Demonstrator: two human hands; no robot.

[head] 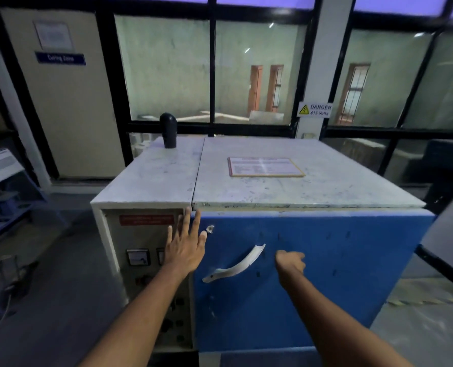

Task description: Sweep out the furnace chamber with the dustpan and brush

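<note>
The furnace stands in front of me with its blue door (339,274) closed, so the chamber is hidden. A curved white handle (234,266) runs across the door's left half. My left hand (187,247) lies flat with fingers spread, over the seam between the beige control panel (140,250) and the door's left edge. My right hand (290,263) is curled into a loose fist just right of the handle, apart from it, holding nothing. No dustpan or brush is in view.
The furnace's white top (312,186) carries a laminated sheet (266,167) and a black pipe stub (168,130). Behind are glazed partitions and a danger sign (315,109). Blue equipment (5,197) stands at the left; a grey panel edge (450,229) juts in at the right.
</note>
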